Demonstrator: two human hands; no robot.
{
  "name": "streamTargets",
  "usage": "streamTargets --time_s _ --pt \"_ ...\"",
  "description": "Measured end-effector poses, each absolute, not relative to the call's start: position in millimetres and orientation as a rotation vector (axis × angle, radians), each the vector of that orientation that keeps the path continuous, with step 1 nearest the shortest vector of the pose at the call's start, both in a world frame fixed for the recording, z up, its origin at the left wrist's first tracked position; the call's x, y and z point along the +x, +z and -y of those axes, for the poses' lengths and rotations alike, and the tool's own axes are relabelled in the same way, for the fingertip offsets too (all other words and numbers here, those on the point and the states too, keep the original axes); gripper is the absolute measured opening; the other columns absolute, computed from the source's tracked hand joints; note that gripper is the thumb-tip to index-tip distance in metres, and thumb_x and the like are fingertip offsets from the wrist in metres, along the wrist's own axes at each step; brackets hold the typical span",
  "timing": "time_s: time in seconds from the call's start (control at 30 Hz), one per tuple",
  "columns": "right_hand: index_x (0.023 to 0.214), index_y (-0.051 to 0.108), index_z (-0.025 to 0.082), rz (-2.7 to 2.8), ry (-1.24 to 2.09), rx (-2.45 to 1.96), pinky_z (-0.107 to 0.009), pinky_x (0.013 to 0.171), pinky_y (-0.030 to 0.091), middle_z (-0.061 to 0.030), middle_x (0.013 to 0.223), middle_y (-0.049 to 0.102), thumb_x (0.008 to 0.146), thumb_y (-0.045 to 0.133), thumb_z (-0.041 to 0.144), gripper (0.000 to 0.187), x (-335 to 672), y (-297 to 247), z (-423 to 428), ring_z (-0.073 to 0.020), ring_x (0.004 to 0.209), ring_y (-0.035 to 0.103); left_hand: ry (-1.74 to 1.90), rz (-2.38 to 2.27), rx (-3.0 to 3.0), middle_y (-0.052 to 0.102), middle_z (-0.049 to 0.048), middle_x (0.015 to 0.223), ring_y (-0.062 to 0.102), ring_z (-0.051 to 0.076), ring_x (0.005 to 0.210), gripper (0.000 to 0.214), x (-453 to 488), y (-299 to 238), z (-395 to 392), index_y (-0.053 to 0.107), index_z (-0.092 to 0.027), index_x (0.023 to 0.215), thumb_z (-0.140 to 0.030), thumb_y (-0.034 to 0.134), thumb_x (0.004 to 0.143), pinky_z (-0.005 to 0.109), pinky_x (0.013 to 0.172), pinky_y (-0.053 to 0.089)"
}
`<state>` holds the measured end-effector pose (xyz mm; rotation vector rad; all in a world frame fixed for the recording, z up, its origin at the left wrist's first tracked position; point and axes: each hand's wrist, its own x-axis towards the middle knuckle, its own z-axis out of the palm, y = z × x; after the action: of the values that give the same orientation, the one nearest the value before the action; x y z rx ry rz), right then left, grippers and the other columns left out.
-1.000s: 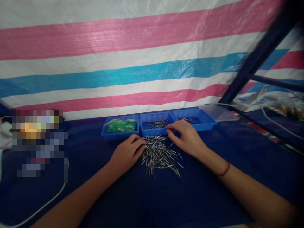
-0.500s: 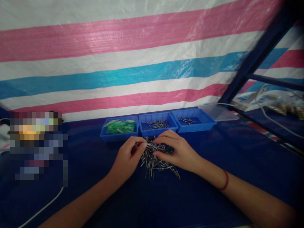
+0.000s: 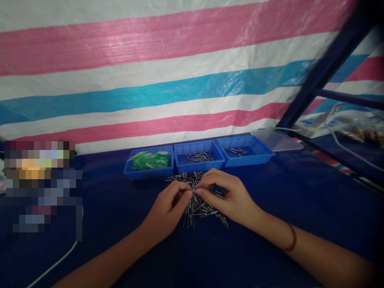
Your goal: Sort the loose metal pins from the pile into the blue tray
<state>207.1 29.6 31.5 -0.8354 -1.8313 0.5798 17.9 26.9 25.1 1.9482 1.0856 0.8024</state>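
Left hand (image 3: 171, 204), right hand (image 3: 232, 196) nearly pinched, tips close; hold indiscernible; metal pins (image 3: 206, 209) heaped directly beneath

Slim silvery metal pins (image 3: 205, 210) lie heaped loosely, at mixed angles, on the dark blue tabletop (image 3: 192, 256); some jut leftward at the heap's far edge.
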Motion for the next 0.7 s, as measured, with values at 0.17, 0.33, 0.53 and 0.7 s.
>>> streamTargets --time_s 0.17,0.33,0.53,0.7 --pt "0.078 0.065 0.021 1.834 0.574 -0.824 -0.031 0.064 0.049 -0.0029 0.074 0.065 0.081 0.062 0.023 0.004 207.2 31.4 -29.5 -0.0156 0.071 0.06 0.799 -1.083 1.956 0.051 -0.0011 0.073 0.046 0.012 0.063 0.019 18.0 26.5 -27.1 0.057 -0.017 0.089 -0.032 0.046 0.092 0.022 0.058 0.039" --pt "0.078 0.064 0.021 1.853 0.572 -0.789 -0.03 0.066 0.049 -0.0028 0.075 0.065 0.08 0.063 0.02 0.002 207.5 31.5 -29.4 -0.0152 0.073 0.06 0.798 -1.027 2.01 0.055 0.0014 0.08 0.05 0.013 0.069 0.02 17.9 27.2 -27.9 0.059 -0.017 0.093 -0.031 0.044 0.093 0.024 0.063 0.041" --pt "0.083 0.066 0.021 1.86 0.561 -0.779 -0.032 0.066 0.05 -0.0035 0.077 0.066 0.081 0.062 0.022 0.005 206.9 32.2 -29.3 -0.0165 0.074 0.061 0.842 -1.033 2.018 0.054 0.0005 0.08 0.049 0.011 0.065 0.015 17.8 28.3 -28.1 0.06 -0.017 0.091 -0.028 0.05 0.091 0.022 0.06 0.039" --pt "0.085 0.066 0.021 1.866 0.581 -0.803 -0.031 0.066 0.05 -0.004 0.079 0.066 0.081 0.061 0.019 0.007 207.1 32.8 -29.3 -0.016 0.075 0.061 0.901 -1.085 1.996 0.056 0.0002 0.08 0.05 0.011 0.065 0.011 17.9 28.1 -27.8 0.06 -0.018 0.09 -0.027 0.053 0.089 0.022 0.059 0.04"
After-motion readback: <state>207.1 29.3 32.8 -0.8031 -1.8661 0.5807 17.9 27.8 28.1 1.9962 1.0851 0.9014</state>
